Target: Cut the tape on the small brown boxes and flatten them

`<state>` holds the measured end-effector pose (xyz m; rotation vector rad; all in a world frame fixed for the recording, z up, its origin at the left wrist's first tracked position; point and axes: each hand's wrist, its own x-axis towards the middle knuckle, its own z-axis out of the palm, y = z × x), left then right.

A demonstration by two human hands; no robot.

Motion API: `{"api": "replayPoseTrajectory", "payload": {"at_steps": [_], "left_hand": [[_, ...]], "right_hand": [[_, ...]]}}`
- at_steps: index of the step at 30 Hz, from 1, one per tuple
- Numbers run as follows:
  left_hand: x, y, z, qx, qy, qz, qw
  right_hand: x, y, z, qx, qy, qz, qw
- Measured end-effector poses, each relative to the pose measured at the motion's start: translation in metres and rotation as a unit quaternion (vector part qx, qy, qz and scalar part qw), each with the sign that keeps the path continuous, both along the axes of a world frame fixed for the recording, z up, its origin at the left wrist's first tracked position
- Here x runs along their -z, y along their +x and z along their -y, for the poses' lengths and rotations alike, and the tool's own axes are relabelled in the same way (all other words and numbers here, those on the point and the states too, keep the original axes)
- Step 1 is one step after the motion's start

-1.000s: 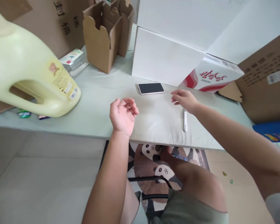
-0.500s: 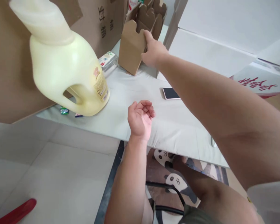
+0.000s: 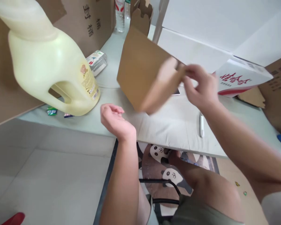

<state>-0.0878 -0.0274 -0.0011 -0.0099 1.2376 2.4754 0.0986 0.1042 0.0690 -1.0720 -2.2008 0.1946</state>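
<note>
In the head view, my right hand [image 3: 200, 86] pinches the edge of a brown cardboard box [image 3: 138, 65] between thumb and fingers. The box is tilted above the table, and its near end is smeared by motion. Behind it stands more brown cardboard [image 3: 141, 20] with a notched edge. My left hand [image 3: 115, 120] is raised over the table's front edge, its fingers loosely curled and nothing in them. It is apart from the box. A large pale yellow jug [image 3: 53, 68] with a handle is to its left.
A big carton [image 3: 84, 34] stands at the back left. Between it and the box are a clear plastic pack [image 3: 97, 62] and a water bottle [image 3: 120, 15]. A phone, mostly hidden, lies behind the held box. A white slim tool [image 3: 201, 125] and a white-red carton [image 3: 243, 76] are right.
My right hand has pulled the cardboard box from the back of the table toward me and to the right. My left hand has shifted left and turned. The view has moved slightly right.
</note>
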Motion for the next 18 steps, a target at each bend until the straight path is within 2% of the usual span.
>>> {"api": "replayPoseTrajectory", "payload": {"at_steps": [1, 2, 3, 5, 7, 8, 10, 12, 15, 18], "left_hand": [[0.0, -0.001, 0.002, -0.022, -0.012, -0.036, 0.999], [-0.001, 0.0, 0.003, -0.007, -0.015, -0.07, 0.997], [-0.001, 0.001, 0.004, 0.038, -0.006, -0.099, 0.994], [-0.002, 0.008, 0.006, 0.185, 0.032, -0.146, 0.971], [-0.004, 0.019, 0.006, 0.339, 0.062, -0.179, 0.921], [-0.004, 0.024, 0.006, 0.399, 0.064, -0.194, 0.894], [-0.003, 0.035, 0.005, 0.471, 0.058, -0.222, 0.852], [0.001, 0.042, 0.002, 0.49, 0.071, -0.231, 0.837], [0.009, 0.046, -0.006, 0.488, 0.111, -0.241, 0.832], [0.012, 0.048, -0.013, 0.499, 0.087, -0.282, 0.815]], "right_hand": [[0.003, 0.028, 0.02, 0.024, 0.014, -0.03, 0.999], [0.009, 0.053, 0.04, 0.04, 0.022, -0.065, 0.997], [0.017, 0.076, 0.058, 0.047, 0.01, -0.104, 0.993], [0.036, 0.108, 0.09, 0.038, -0.043, -0.185, 0.981], [0.056, 0.123, 0.114, 0.035, -0.092, -0.256, 0.962], [0.064, 0.126, 0.123, 0.042, -0.119, -0.285, 0.95], [0.077, 0.126, 0.134, 0.064, -0.173, -0.328, 0.927], [0.085, 0.127, 0.138, 0.073, -0.213, -0.357, 0.906], [0.093, 0.136, 0.134, 0.045, -0.235, -0.385, 0.892], [0.097, 0.149, 0.127, 0.031, -0.267, -0.389, 0.881]]}}
